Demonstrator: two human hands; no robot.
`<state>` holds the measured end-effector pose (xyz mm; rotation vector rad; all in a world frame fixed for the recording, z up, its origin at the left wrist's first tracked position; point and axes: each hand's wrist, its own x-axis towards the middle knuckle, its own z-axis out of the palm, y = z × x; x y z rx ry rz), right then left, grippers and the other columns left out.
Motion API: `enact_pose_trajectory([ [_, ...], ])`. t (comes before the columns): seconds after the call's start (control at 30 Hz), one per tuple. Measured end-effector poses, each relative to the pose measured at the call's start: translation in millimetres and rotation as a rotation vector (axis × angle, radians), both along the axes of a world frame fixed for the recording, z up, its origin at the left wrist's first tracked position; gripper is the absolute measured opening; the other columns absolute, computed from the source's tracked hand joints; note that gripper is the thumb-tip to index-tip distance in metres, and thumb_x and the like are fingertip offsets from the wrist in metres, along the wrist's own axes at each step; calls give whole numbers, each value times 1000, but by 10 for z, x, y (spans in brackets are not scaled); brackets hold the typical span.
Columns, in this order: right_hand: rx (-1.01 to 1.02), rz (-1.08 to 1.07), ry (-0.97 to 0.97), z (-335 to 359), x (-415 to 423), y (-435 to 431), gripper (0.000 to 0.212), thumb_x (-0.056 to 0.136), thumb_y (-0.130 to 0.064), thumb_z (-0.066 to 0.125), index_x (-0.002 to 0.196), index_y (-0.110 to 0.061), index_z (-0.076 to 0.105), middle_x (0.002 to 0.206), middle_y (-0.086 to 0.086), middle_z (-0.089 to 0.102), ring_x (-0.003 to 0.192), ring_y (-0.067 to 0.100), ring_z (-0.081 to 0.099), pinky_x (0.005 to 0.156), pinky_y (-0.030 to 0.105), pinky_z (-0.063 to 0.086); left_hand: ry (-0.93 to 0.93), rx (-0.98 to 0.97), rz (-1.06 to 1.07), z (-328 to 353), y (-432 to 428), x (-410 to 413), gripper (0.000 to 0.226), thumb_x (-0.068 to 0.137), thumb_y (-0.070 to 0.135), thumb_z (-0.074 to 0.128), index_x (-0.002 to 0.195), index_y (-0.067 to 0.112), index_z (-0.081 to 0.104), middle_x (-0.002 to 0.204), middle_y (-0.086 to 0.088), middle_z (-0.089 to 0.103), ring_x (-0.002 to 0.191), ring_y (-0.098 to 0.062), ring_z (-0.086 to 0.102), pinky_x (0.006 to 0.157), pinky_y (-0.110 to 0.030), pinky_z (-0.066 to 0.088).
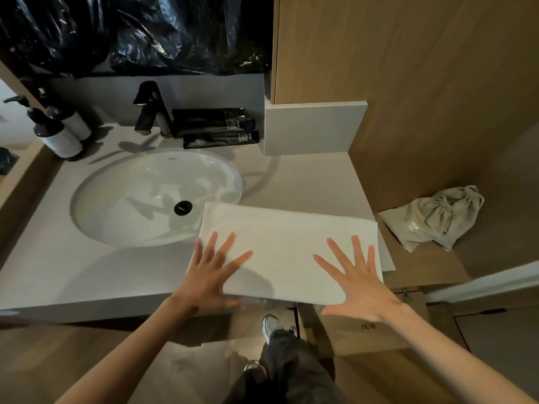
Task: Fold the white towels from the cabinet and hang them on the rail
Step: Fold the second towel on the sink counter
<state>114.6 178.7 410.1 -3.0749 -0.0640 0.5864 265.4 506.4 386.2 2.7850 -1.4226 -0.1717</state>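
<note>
A folded white towel [287,243] lies flat on the grey vanity counter [87,275], just right of the sink, with its near edge overhanging the counter's front. My left hand [214,269] is spread flat with straight fingers over the towel's near left corner. Over the near right part my right hand [355,281] is spread the same way, fingers straight and apart. Neither hand grips the cloth. No rail is in view.
A white oval sink [131,199] with a black drain sits left of the towel, a black faucet [151,109] behind it. Two pump bottles [59,132] stand far left, black tubes [217,128] at the back. A grey drawstring bag [434,217] lies on the wooden ledge right.
</note>
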Motion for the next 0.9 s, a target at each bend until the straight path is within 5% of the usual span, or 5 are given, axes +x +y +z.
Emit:
enact_pose_trajectory([
  [0.23,-5,-24,-27,41,-217,169,99,91,-10,53,145,-50,-20,152,-10,-34,137,38,-36,110,62,-18,25,-60,16,90,76,-73,95,71,43,79,148,40,24,153,-20,30,133,-55,29,102,-67,21],
  [0.37,247,-153,-62,344,-202,6,60,95,-16,48,145,-46,30,151,-22,17,145,11,10,121,45,14,147,-116,-5,191,208,84,82,82,32,70,138,64,18,153,-5,33,138,-45,30,109,-58,25],
  [0.47,296,-293,-191,479,-93,-136,31,98,-29,46,126,-39,54,120,-10,66,100,11,62,86,33,52,319,-52,184,443,169,236,42,92,49,51,133,51,44,147,5,44,137,-25,39,106,-36,35],
  [0.6,416,-549,-324,492,77,-325,18,96,-38,53,108,-28,61,88,-1,67,77,16,60,68,36,51,406,-410,411,760,71,404,35,77,56,66,89,24,71,85,3,71,80,-14,64,63,-23,42],
  [0.9,945,-1066,-577,464,398,-473,21,82,-31,75,93,-20,61,92,-2,61,86,15,55,72,29,48,659,-929,835,775,-292,703,33,78,30,78,102,12,63,89,1,65,80,-13,61,66,-24,51],
])
